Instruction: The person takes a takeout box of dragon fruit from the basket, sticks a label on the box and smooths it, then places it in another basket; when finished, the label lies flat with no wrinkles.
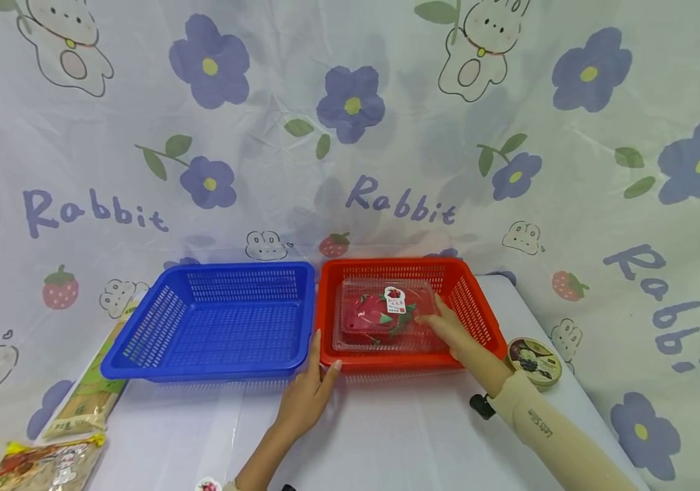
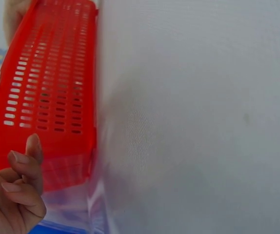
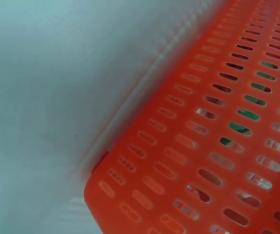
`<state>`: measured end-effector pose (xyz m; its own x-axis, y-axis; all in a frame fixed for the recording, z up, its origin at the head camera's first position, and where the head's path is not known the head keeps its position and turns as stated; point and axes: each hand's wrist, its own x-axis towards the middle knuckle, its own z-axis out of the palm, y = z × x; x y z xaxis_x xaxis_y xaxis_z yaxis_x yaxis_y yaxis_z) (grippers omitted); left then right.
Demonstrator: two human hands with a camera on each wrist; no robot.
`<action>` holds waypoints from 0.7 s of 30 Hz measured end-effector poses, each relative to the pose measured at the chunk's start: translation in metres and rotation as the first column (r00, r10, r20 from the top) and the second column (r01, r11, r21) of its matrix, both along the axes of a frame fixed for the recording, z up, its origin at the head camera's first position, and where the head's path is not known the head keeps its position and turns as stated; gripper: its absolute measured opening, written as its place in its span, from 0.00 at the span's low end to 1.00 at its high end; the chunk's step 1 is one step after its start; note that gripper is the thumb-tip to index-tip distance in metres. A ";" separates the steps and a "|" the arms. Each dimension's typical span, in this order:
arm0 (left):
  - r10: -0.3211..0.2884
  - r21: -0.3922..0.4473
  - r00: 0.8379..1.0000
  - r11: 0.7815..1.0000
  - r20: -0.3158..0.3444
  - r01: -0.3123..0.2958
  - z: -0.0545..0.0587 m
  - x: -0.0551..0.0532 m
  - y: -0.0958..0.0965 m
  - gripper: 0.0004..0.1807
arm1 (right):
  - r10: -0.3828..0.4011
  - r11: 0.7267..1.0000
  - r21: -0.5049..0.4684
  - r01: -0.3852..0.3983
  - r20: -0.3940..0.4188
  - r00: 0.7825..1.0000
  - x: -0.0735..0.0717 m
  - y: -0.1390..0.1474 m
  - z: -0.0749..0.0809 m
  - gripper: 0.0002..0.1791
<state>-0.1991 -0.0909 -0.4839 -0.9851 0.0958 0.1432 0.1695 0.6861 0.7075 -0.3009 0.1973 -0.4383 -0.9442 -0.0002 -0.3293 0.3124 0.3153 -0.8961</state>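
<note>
A clear plastic clamshell box [image 1: 408,334] with a red dragon fruit [image 1: 365,314] inside sits in the red basket [image 1: 491,317]. My right hand [image 1: 448,327] reaches over the basket's right side and grips the box's right end, thumb on the lid. That hand is out of sight in the right wrist view, where the basket's slotted wall [image 3: 179,146] fills the right side. At the front left corner of the basket, my left hand [image 1: 307,395] holds the rim, thumb on the front edge. Its curled fingers [image 2: 25,170] show below the rim in the left wrist view.
A blue basket [image 1: 233,334] stands left of the red one. A round tin [image 1: 534,361] is at the right. Packed noodles [image 1: 89,402] and another food bag [image 1: 49,464] lie at the left. A patterned cloth [image 1: 288,170] hangs behind.
</note>
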 end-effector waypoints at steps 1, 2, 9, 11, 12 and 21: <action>-0.001 0.002 1.000 1.000 0.005 0.001 0.000 0.000 0.000 0.43 | 0.000 1.000 0.002 0.000 -0.007 1.000 0.000 0.000 -0.001 0.50; -0.001 0.003 1.000 1.000 0.010 0.001 0.000 -0.001 0.000 0.43 | -0.003 1.000 0.011 0.003 -0.015 1.000 -0.001 -0.001 -0.001 0.49; 0.001 0.033 1.000 0.999 0.016 -0.002 0.010 -0.004 -0.004 0.45 | 0.008 0.993 0.118 -0.002 -0.044 0.999 -0.002 -0.002 0.001 0.49; -0.004 0.030 1.000 1.000 0.005 0.004 0.014 -0.004 -0.006 0.45 | 0.011 0.989 0.147 -0.004 -0.047 0.999 -0.002 -0.002 0.002 0.48; -0.009 0.027 1.000 1.000 0.003 0.009 0.017 -0.004 -0.007 0.45 | 0.012 0.987 0.160 -0.004 -0.051 0.999 -0.001 -0.002 0.003 0.48; -0.077 0.143 0.995 0.987 0.062 0.067 0.065 -0.018 -0.034 0.44 | 0.075 0.953 0.302 -0.008 -0.210 0.975 -0.002 -0.003 0.013 0.47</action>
